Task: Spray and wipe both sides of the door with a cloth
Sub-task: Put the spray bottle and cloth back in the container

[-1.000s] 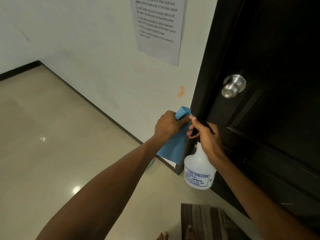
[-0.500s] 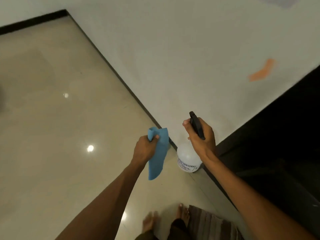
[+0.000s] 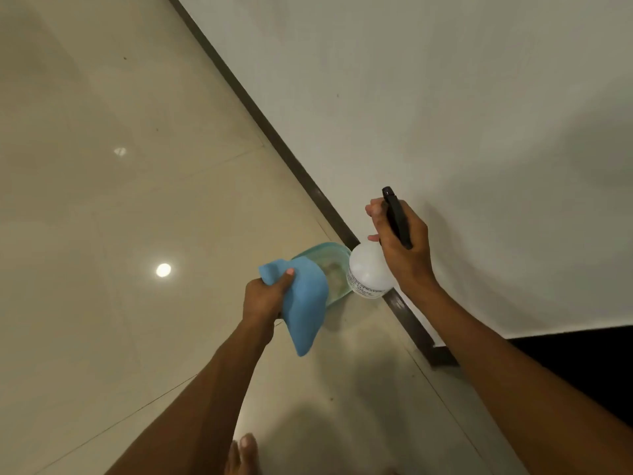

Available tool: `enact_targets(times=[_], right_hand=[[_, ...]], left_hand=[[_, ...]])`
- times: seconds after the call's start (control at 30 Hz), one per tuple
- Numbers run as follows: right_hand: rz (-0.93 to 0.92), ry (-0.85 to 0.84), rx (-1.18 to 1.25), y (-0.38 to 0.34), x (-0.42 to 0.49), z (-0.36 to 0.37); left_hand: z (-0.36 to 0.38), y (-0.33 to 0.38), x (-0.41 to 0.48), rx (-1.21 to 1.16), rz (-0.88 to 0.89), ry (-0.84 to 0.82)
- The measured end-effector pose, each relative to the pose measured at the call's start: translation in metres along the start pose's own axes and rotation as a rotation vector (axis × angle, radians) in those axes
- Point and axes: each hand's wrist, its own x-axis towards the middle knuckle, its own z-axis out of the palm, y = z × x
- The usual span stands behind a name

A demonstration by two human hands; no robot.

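Fingers point(image 3: 375, 210) of the right hand point(image 3: 406, 250) are curled tight round the black top of the spray bottle point(image 3: 368, 274), and the white bottle hangs down from that hand. It is low, close to the edge of the floor point(image 3: 102, 207) where the floor meets the wall point(image 3: 462, 97). I cannot tell if the bottle touches the floor. The left hand point(image 3: 265, 299) holds the blue cloth point(image 3: 305, 303) bunched up, with the thumb point(image 3: 287, 276) pressed on top, and the loose end of the cloth hangs down. A green-blue tub point(image 3: 334, 265) sits on the floor at that same edge, right by the dark skirting board point(image 3: 274, 135), partly hidden behind the cloth and the bottle. Bare toes point(image 3: 243, 454) show at the bottom. The door point(image 3: 582, 371) is only a dark bit low on the right, well apart from both hands, and the bottle's nose points at the wall, not at the door. So I think no spraying or wiping is going on right now; both tools are just being carried. How much of the door is clean I cannot tell. Next, the person would need to turn to the door, point the bottle's nose at it, squeeze, and then rub the wet part with the cloth.
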Motion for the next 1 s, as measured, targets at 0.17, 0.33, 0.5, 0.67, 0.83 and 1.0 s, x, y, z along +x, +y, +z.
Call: enact_targets(times=[0.17,0.33,0.5,0.67,0.83,1.0], right_hand=[[-0.067,0.002,0.028,0.085,0.046,0.036],[-0.079,-0.007,0.054,0.146,0.072,0.057],[-0.139,-0.061,0.08,0.17,0.078,0.075],[-0.139,-0.064,0.06,0.194,0.068,0.087],[-0.191,-0.104,-0.003,0.223,0.053,0.098],[-0.165,-0.12,-0.075,0.245,0.049,0.097]], left_hand=[[0.031,-0.037,0.096,-0.029,-0.042,-0.014],[0.059,-0.07,0.145,-0.073,-0.17,-0.025],[0.069,-0.1,0.161,-0.014,-0.063,0.035],[0.07,-0.12,0.154,0.461,0.343,0.308],[0.08,-0.128,0.149,0.685,0.581,0.383],[0.078,-0.135,0.155,0.922,0.781,0.407]])
